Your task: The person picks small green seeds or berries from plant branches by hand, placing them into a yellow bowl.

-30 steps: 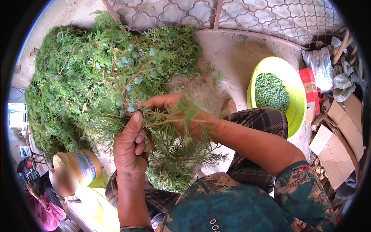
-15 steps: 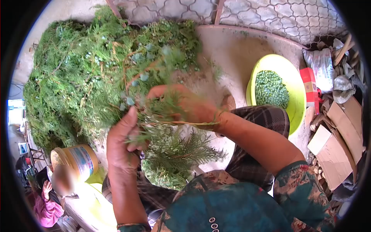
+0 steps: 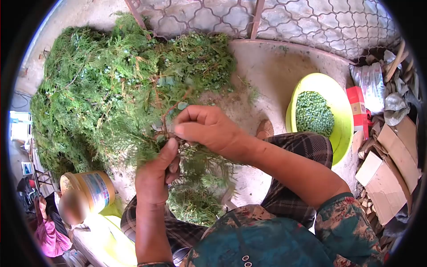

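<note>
Green feathery conifer sprig [image 3: 165, 120] with round blue-green berries [image 3: 182, 105] is between the left hand [image 3: 153, 178], thumb and fingers closed on its stem, and the right hand [image 3: 215, 133], nearly shut in a pinch whose hold is unclear, so a sharp tug could snap it or scatter berries.

This looked like a rough storage or work space: a bare concrete floor [image 3: 275, 62], metal lattice [image 3: 320, 26] along one edge, and flattened cardboard [image 3: 387, 187] heaped with plastic bags [image 3: 369, 82] at the side.
</note>
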A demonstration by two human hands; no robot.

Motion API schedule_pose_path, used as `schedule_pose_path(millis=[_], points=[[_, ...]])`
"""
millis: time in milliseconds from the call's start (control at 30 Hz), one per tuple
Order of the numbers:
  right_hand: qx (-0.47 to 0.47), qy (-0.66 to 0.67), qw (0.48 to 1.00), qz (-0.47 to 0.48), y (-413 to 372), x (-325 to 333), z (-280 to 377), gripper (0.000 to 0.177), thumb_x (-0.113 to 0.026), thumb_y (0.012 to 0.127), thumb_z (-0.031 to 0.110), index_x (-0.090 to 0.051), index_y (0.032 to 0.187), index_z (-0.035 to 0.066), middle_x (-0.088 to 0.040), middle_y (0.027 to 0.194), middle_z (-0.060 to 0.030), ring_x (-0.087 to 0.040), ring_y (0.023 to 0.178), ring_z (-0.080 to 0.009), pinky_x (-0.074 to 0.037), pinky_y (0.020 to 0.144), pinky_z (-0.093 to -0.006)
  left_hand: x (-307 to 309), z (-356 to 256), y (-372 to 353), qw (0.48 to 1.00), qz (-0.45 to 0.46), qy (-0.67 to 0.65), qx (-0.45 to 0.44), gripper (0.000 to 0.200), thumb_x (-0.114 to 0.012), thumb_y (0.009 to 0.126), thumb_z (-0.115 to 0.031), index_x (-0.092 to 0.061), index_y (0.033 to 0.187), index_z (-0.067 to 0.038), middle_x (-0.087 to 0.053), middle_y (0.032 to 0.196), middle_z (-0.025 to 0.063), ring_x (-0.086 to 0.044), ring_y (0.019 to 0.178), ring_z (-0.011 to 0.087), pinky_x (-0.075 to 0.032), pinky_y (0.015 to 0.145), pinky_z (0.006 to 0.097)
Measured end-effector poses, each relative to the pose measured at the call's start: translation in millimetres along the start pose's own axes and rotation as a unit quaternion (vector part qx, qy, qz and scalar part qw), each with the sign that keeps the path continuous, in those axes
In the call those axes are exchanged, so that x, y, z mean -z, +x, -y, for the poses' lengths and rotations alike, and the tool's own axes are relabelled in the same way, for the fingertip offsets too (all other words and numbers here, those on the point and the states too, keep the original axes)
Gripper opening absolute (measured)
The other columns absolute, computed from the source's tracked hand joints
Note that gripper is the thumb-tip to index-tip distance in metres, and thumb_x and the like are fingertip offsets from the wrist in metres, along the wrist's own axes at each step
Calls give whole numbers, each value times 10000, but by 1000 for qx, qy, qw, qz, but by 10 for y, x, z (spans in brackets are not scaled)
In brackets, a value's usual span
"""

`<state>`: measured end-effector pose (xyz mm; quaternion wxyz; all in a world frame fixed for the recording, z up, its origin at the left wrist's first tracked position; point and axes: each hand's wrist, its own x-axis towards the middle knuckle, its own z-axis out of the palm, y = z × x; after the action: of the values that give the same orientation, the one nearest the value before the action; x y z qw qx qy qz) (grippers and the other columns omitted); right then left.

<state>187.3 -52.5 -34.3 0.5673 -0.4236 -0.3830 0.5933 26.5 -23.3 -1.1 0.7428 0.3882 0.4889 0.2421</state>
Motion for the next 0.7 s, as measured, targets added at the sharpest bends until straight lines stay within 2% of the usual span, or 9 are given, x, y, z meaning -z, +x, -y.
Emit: schedule_pose_path(millis=[133,200,333,367,400,500,600,633,700], points=[[-136,248,959,33,-51,77,136,141,-558,832,182,-587,864,48,-577,759,-19,-514,645,-79,-425,596,-239,142,-6,26,993,71,-96,21,224,-575,882,-246,-586,1034,-82,-463,614,-27,-345,455,39,-214,393,177],[-116,266,957,-25,-54,45,192,150,-561,840,201,-581,843,53,-572,739,-17,-528,637,-88,-426,581,-224,132,14,42,994,71,-84,17,263,-529,904,-288,-581,1045,-73,-458,608,-10,-328,446,51,-226,413,187],[-30,161,986,-10,-45,166,304,159,-587,829,187,-566,892,44,-551,752,-15,-525,671,-102,-427,613,-238,63,-18,20,999,24,-14,-24,241,-511,908,-253,-573,1038,-60,-450,615,-20,-342,479,53,-251,429,191],[32,2,999,-5,-44,150,317,151,-597,828,169,-574,908,43,-571,766,-31,-549,687,-121,-440,621,-251,53,-26,12,999,22,0,-23,202,-527,901,-203,-568,1020,-46,-451,624,-29,-358,504,46,-262,423,190],[94,-156,983,0,-39,132,319,147,-606,828,151,-582,924,42,-592,780,-47,-572,703,-139,-453,629,-263,49,-13,16,999,22,-1,-24,202,-527,901,-203,-568,1020,-46,-451,624,-29,-358,504,46,-262,423,190],[239,-306,921,-33,-19,-80,118,133,-587,805,184,-559,883,80,-588,712,-108,-584,636,-282,-460,557,-366,47,49,30,991,1,129,-29,212,-476,914,-261,-575,906,-74,-449,619,-7,-357,505,57,-249,455,195],[278,-403,871,-25,-11,-115,-26,97,-576,781,144,-533,850,90,-563,719,-150,-574,683,-343,-461,579,-417,17,107,22,974,-3,215,-76,187,-487,905,-237,-556,840,-76,-465,635,-14,-367,514,51,-256,459,196],[248,-447,860,-4,-27,-93,7,198,-623,791,116,-593,970,38,-621,854,-127,-608,781,-311,-489,667,-345,20,120,16,976,14,193,-96,173,-494,900,-226,-552,850,-71,-475,651,-18,-373,523,46,-259,462,190],[272,-436,858,-12,1,-77,-9,133,-596,811,109,-584,921,36,-607,819,-112,-596,724,-282,-485,643,-334,24,120,16,978,31,171,-115,160,-501,895,-215,-548,861,-67,-485,667,-22,-379,532,42,-262,464,184]])
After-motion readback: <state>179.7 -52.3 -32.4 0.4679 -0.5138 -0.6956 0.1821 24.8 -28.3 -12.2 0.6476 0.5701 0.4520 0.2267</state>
